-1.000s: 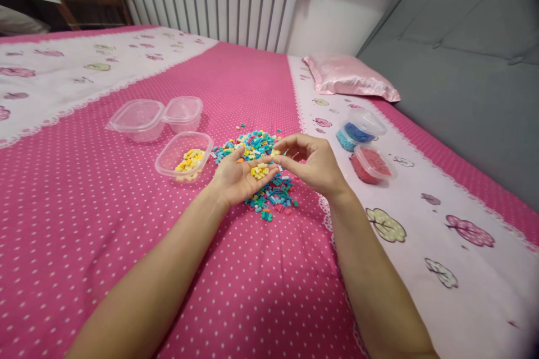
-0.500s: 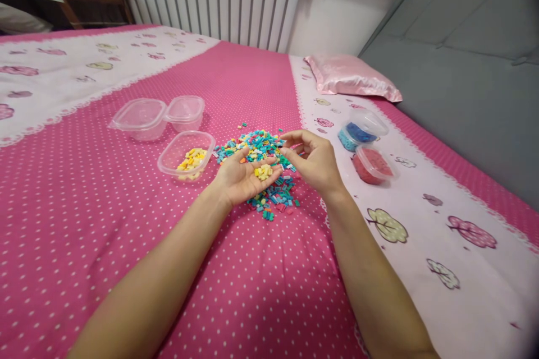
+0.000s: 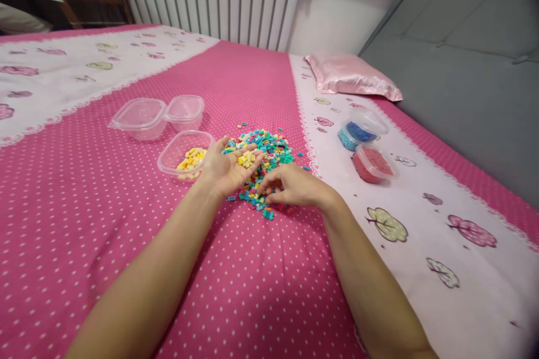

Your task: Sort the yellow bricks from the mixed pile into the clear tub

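My left hand (image 3: 227, 171) is palm up with its fingers extended. A small heap of pale yellow toy bricks (image 3: 246, 160) rests on those fingers, above a mixed pile of small bricks (image 3: 267, 146), mostly teal, green and blue. Over the near right side of this pile, my right hand (image 3: 292, 184) points down with bent fingers. A gap shows between its thumb and forefinger, close to the loose bricks, and I see nothing held there. Just left of my left hand, a clear plastic tub (image 3: 168, 165) contains yellow bricks (image 3: 192, 159).
Two joined clear tubs (image 3: 141, 118) stand at the back left. On the right are a tub of blue bricks (image 3: 361, 132) and a tub of red bricks (image 3: 373, 165). A pink pillow (image 3: 351, 76) lies behind them, beside the grey headboard (image 3: 463, 50). Everything rests on a dotted pink bedspread (image 3: 252, 280).
My left hand has shifted left and slightly away with the yellow bricks on it. My right hand has come down toward me, from the pile's far right side to its near side.
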The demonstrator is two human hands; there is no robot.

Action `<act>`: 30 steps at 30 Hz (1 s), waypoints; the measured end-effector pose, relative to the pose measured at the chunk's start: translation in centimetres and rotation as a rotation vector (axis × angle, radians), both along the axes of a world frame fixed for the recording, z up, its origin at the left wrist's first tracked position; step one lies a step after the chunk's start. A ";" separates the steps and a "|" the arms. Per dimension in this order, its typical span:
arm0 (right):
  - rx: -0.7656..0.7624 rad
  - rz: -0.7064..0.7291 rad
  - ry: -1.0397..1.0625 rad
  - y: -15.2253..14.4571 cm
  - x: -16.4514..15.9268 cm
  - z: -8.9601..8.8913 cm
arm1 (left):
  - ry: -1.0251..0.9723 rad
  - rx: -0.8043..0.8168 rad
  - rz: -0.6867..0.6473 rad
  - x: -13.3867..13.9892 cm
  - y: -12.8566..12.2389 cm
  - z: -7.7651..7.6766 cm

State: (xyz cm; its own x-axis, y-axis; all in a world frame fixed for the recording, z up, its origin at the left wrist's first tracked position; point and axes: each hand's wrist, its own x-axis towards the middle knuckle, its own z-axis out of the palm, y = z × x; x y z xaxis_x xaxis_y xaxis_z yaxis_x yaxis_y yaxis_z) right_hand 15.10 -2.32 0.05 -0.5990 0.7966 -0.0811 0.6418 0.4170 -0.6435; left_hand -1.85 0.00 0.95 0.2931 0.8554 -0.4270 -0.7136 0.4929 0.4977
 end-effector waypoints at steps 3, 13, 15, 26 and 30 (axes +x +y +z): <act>0.020 -0.008 -0.063 0.0 -0.6 -0.7 | 0.002 -0.033 0.002 0.2 -0.1 0.0; 0.062 -0.031 0.062 -0.1 -0.2 0.0 | -0.016 -0.022 -0.073 0.2 -0.1 -0.2; 0.096 -0.065 0.179 0.0 0.1 0.5 | -0.017 -0.006 -0.098 0.3 -0.1 -0.3; 0.445 -0.366 0.405 0.4 0.5 0.9 | -0.150 0.000 -0.296 1.3 -0.6 -0.8; 0.488 -0.423 0.369 0.5 0.5 0.9 | -0.151 -0.019 -0.306 1.2 -0.5 -1.0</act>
State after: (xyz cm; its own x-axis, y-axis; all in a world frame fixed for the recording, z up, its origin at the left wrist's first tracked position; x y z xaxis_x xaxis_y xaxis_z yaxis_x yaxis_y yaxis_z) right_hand 15.56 -1.83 0.97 -0.1528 0.8591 0.4885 0.5890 0.4761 -0.6530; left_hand -0.68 -0.48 -0.01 0.5959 0.7104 -0.3744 -0.5961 0.7038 0.3866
